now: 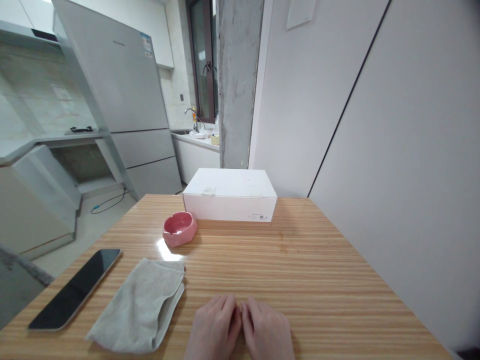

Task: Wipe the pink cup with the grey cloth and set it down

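Observation:
At the near edge of the wooden table, my left hand and my right hand rest side by side, knuckles up. Their fingers are curled together and the thumbs almost meet in the middle; no object shows in either hand. A folded grey-green cloth lies just left of my left hand, apart from it. Further left is a smartphone with a dark screen facing up. A pink ashtray with notches in its rim stands beyond the cloth.
At the table's far end sits a closed white box, its front corner close behind the ashtray. A pale wall runs along the right side. Past the table are a concrete pillar, a grey refrigerator and a sink counter.

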Demonstrator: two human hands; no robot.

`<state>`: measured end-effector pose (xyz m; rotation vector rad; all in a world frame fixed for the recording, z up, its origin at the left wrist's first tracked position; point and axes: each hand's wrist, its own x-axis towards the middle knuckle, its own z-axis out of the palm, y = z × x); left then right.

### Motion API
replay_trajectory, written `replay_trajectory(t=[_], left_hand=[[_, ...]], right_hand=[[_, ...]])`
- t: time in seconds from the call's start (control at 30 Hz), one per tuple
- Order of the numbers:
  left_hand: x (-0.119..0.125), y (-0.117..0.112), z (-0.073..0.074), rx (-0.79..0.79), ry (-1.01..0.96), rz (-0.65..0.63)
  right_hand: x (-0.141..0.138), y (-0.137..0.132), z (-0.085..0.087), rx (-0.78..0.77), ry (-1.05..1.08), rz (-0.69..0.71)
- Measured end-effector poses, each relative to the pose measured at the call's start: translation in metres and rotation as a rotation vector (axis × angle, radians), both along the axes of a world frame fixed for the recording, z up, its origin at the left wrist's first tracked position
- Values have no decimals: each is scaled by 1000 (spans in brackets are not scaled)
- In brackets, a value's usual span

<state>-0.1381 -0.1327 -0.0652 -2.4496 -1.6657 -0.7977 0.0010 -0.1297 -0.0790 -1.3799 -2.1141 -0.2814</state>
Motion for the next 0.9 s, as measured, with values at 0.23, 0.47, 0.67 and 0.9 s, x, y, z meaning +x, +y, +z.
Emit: replay_trajectory(t=[0.23, 0.47, 0.67, 0.9], left_hand=[[0, 0, 0, 6, -4, -15], [0, -1, -1, -6, -5, -20], [0, 0, 0, -9, -6, -15], [0, -1, 0, 8, -14, -17]], right_hand=[[3, 0, -1, -41, -2, 43], [3, -1, -1, -41, -15, 32], [3, 1, 0, -18, 6, 46], [3, 1, -1, -31, 6, 50]])
